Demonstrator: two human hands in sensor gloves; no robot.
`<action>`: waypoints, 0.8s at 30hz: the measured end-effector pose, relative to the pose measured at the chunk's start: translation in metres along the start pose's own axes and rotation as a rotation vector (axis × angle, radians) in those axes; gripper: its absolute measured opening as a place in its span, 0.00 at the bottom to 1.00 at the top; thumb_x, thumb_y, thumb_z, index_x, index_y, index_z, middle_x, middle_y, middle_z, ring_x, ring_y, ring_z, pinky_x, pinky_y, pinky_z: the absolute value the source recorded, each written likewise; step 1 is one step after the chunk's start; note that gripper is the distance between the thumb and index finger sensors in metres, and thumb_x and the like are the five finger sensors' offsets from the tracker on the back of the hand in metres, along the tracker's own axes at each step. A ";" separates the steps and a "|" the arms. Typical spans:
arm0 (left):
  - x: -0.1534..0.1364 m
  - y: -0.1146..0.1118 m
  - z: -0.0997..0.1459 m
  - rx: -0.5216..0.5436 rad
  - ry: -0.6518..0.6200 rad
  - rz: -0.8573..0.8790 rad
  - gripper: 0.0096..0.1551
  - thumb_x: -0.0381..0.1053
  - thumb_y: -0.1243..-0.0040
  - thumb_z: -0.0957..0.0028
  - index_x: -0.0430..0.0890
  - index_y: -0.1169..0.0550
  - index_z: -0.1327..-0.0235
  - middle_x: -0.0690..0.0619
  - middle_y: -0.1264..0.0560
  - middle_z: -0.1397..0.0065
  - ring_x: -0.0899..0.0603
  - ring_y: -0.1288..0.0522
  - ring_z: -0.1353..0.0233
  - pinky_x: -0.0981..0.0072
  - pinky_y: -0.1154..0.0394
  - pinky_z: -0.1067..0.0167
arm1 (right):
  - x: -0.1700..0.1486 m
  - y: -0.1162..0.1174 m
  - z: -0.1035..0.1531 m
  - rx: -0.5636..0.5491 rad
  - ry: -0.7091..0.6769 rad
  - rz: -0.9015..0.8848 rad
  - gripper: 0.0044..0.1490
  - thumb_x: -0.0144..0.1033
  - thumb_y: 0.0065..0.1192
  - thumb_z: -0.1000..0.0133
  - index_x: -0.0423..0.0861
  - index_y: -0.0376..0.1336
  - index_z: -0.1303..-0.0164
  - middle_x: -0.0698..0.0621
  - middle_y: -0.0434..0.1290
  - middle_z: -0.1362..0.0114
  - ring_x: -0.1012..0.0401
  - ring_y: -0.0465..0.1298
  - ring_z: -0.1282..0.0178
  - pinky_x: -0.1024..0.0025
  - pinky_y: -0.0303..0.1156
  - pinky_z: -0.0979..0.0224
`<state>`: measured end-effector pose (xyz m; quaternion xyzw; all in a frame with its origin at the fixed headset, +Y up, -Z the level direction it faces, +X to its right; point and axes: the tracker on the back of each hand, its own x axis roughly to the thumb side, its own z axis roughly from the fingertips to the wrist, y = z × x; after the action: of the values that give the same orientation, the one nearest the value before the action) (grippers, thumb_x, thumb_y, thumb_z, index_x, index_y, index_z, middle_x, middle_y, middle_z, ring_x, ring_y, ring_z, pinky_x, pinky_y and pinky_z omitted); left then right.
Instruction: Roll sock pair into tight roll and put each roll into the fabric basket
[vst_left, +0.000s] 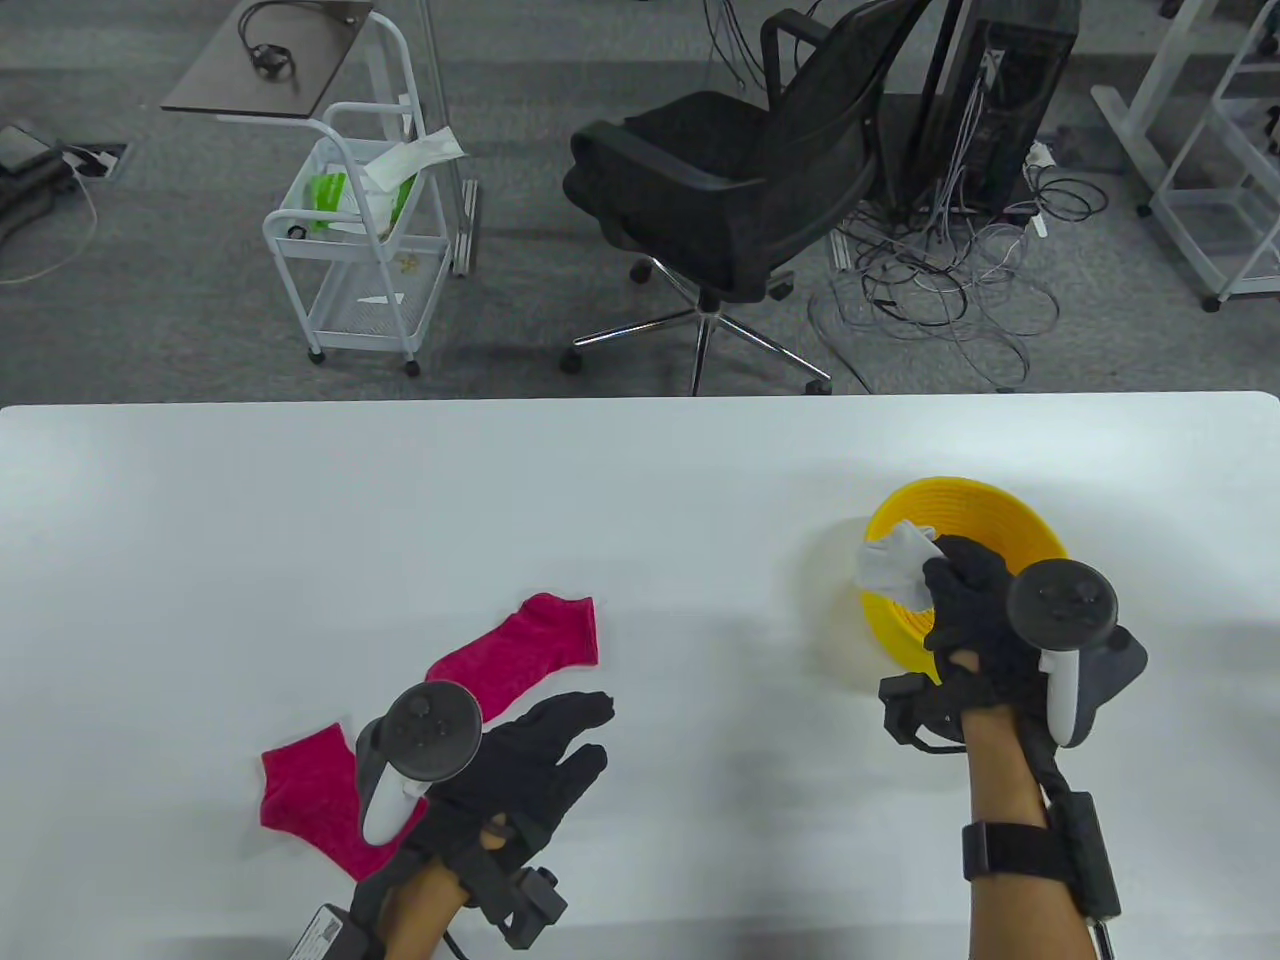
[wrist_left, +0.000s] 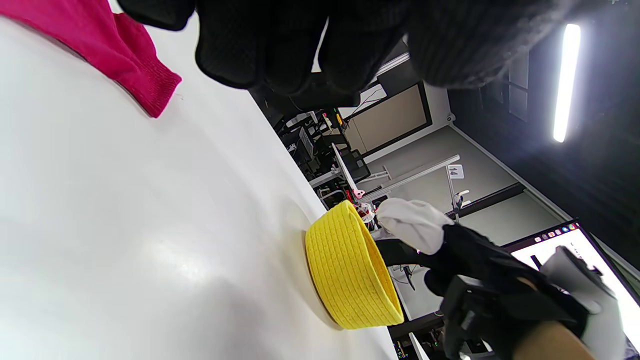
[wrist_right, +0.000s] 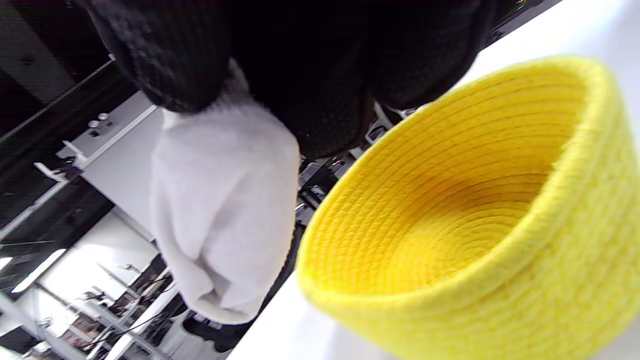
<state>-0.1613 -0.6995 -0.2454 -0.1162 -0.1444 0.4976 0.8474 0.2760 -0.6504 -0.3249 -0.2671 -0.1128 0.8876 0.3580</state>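
R hand (vst_left: 968, 612) grips white sock roll (vst_left: 897, 560) over yellow basket (vst_left: 1030, 530) rim; L hand (vst_left: 520, 765) spread flat, well left of basket, beside pink socks (vst_left: 535, 645).

Bright overhead light, soft shadows, blurred wrist-view edges.

The left hand's black fingers (wrist_left: 280, 55) hang down from the top, holding nothing. A pink sock (wrist_left: 115, 55) lies flat on the white table (wrist_left: 125, 225). Farther off, the right hand (wrist_left: 480, 265) grips a white sock roll (wrist_left: 412, 222) just above the yellow basket (wrist_left: 345, 270).
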 end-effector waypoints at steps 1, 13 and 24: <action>0.000 0.000 0.000 -0.001 0.001 0.002 0.37 0.61 0.40 0.57 0.50 0.26 0.32 0.43 0.31 0.24 0.35 0.30 0.25 0.39 0.39 0.30 | -0.003 0.002 -0.003 -0.005 0.012 0.009 0.27 0.50 0.69 0.52 0.58 0.69 0.41 0.57 0.80 0.36 0.63 0.84 0.42 0.56 0.77 0.36; -0.005 -0.001 -0.003 -0.020 0.033 -0.002 0.37 0.61 0.40 0.57 0.49 0.26 0.32 0.43 0.30 0.24 0.34 0.31 0.24 0.39 0.40 0.30 | -0.029 0.024 -0.028 -0.028 0.149 0.130 0.28 0.51 0.66 0.50 0.60 0.67 0.39 0.59 0.79 0.34 0.63 0.83 0.38 0.56 0.76 0.33; -0.005 0.000 -0.003 -0.022 0.044 0.003 0.37 0.61 0.40 0.57 0.50 0.26 0.32 0.43 0.30 0.24 0.34 0.31 0.24 0.39 0.40 0.30 | -0.029 0.020 -0.029 -0.009 0.118 0.198 0.37 0.58 0.58 0.49 0.60 0.58 0.28 0.57 0.65 0.20 0.57 0.70 0.21 0.50 0.66 0.22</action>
<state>-0.1631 -0.7042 -0.2487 -0.1365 -0.1312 0.4947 0.8482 0.2977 -0.6846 -0.3452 -0.3303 -0.0686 0.9009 0.2732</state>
